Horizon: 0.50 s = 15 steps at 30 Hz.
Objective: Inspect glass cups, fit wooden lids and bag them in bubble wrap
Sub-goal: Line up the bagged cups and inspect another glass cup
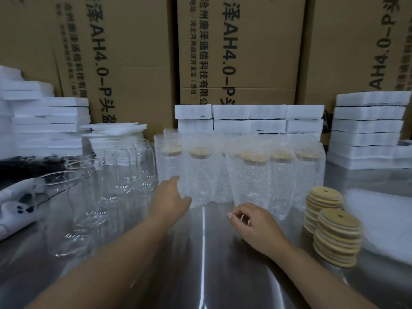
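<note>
Two bare hands out over a steel table (205,264): left hand (170,197) stretched forward, fingers straight and relaxed, tips at or just short of the nearest of the bubble-wrapped cups (252,181), actual contact too blurred to tell. Low above the steel, right hand (254,224) with fingers loosely curled, gripping nothing that shows.

Just beyond both hands, those wrapped cups upright in a row, pale fitted lids (255,157) showing through the wrap. Left of the left hand, bare glass cups (124,170) standing upright in a cluster, unlidded. Right of the right hand, two stacks of wooden lids (338,237), round, a small hole in each top disc, one stack close behind the other. Further right again, a blurred white heap of bubble wrap (379,221). Far left of the left hand, a white cloth (15,208) with dark paw prints.

Behind the wrapped row, white foam blocks (249,119) piled in stacks, then brown cardboard cartons (240,52) with printed lettering.
</note>
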Available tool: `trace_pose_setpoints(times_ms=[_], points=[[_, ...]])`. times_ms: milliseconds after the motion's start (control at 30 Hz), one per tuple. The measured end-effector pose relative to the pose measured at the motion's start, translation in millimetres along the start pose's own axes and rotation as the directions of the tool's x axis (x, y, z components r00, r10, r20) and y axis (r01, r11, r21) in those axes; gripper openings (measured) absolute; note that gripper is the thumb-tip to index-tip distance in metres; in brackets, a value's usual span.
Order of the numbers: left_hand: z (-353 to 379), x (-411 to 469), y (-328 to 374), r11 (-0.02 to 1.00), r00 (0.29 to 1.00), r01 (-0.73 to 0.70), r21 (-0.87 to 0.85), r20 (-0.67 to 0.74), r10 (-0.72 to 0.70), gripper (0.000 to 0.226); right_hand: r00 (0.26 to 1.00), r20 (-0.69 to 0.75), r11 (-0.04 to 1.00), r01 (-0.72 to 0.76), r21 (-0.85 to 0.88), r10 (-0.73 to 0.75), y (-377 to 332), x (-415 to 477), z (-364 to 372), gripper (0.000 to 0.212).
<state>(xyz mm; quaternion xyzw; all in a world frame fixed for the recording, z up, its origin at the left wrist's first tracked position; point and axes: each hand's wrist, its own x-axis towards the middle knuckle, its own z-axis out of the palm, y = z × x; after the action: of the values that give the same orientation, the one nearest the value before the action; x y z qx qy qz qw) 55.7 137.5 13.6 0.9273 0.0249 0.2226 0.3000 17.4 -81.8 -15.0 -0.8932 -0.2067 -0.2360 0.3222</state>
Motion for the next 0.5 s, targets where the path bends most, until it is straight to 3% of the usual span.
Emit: trace_pose_setpoints(times_ms=[67,100,200,300,367,433,500], points=[[-24,5,5,0.94,0.975,-0.163,0.3,-0.096,0.199,0.064,1.0,0.008,1.0,-0.008,-0.02,0.008,1,-3,-1,0.028],[-38,11,6,0.869,0.962,-0.176,0.463,-0.106,0.251,0.063,1.0,0.013,1.0,-0.008,-0.027,0.009,1,-4,-1,0.029],[-77,24,7,0.607,0.983,-0.037,0.794,-0.08,0.164,0.062,1.0,0.022,0.999,-0.011,-0.048,0.012,2,-5,1,0.035],[-108,30,-4,0.47,0.978,0.208,0.858,-0.177,-0.111,0.075,0.999,0.033,0.998,-0.016,-0.054,0.018,6,-4,2,0.039],[-119,31,-16,0.506,0.947,0.31,0.805,-0.212,-0.243,0.074,0.999,0.037,0.998,-0.027,-0.052,0.029,9,-3,3,0.037],[-122,29,-25,0.528,0.938,0.327,0.784,-0.202,-0.282,0.065,0.998,0.043,0.999,-0.034,-0.032,0.035,11,-3,3,0.037],[-119,25,-31,0.463,0.952,0.291,0.837,-0.205,-0.227,0.057,0.998,0.057,0.999,-0.035,-0.015,0.036,12,-3,4,0.038]])
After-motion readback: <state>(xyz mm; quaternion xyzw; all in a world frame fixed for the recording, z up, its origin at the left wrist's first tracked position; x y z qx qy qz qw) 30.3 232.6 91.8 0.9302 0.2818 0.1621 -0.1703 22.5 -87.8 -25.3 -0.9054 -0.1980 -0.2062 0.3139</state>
